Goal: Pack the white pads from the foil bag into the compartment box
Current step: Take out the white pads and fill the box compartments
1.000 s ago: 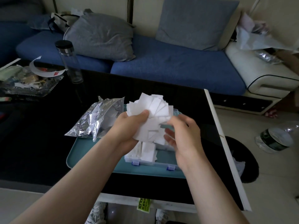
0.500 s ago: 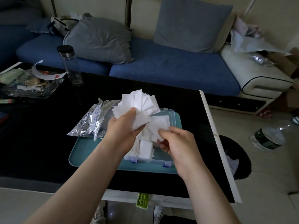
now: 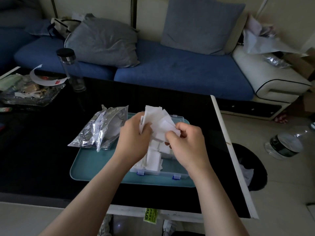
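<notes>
1. two bare hands: one left hand [image 3: 134, 138], one right hand [image 3: 187, 142].
2. thin square white pads [image 3: 158, 120]: too many to count (a fanned bunch gripped between both hands, more piled in the box).
3. one clear plastic compartment box [image 3: 167, 173], with two blue latches [image 3: 140, 172] on its front wall.
4. crinkled silver foil bag [image 3: 95, 132]: one, perhaps two overlapping; cannot tell.
5. one flat teal plastic tray [image 3: 95, 166].
6. two grey fabric cushions: a slumped cushion [image 3: 102, 41] and an upright cushion [image 3: 201, 24].
7. two bottles: one tall clear bottle with a black cap [image 3: 71, 70], one clear plastic bottle lying on the floor [image 3: 284, 145].
8. one glossy black table [image 3: 34, 159].
</notes>
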Action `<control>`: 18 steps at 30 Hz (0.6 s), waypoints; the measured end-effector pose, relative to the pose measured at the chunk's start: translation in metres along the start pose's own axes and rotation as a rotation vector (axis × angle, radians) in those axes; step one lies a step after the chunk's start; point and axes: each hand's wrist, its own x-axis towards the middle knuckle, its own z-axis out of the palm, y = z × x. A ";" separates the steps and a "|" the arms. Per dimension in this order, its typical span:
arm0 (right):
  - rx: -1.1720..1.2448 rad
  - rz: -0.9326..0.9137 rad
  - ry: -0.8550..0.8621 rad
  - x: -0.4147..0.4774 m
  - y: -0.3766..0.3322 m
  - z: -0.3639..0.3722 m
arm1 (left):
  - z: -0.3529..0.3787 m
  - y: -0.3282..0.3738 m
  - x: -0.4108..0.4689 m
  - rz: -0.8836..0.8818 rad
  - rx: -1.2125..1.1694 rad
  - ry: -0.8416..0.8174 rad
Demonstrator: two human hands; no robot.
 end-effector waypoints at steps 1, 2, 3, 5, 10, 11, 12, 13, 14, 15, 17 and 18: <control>-0.040 -0.025 0.012 0.004 0.001 0.001 | 0.000 0.000 0.001 0.019 0.026 -0.025; -0.072 -0.042 0.026 0.007 0.001 0.002 | 0.000 0.001 0.002 0.022 0.033 -0.050; -0.097 -0.057 0.041 0.011 0.000 0.002 | 0.000 0.001 0.003 0.020 0.033 -0.067; -0.137 -0.083 0.064 0.019 -0.001 0.003 | 0.001 0.002 0.006 0.013 0.033 -0.074; -0.279 -0.154 0.101 0.036 -0.003 0.004 | 0.005 0.006 0.013 -0.047 -0.066 -0.089; -0.287 -0.160 0.108 0.038 -0.003 0.004 | 0.006 0.007 0.014 -0.060 -0.097 -0.096; -0.289 -0.157 0.111 0.040 -0.003 0.003 | 0.007 0.007 0.016 -0.071 -0.133 -0.104; -0.287 -0.149 0.110 0.043 -0.003 0.002 | 0.008 0.008 0.018 -0.076 -0.169 -0.116; -0.282 -0.142 0.106 0.044 -0.003 0.000 | 0.008 0.008 0.019 -0.075 -0.196 -0.126; -0.268 -0.140 0.105 0.047 -0.003 -0.001 | 0.009 0.007 0.021 -0.068 -0.203 -0.118; -0.203 -0.136 0.106 0.053 -0.001 -0.004 | 0.009 0.002 0.027 -0.063 -0.184 -0.064; -0.152 -0.126 0.108 0.056 0.001 -0.005 | 0.009 -0.001 0.029 -0.078 -0.183 -0.041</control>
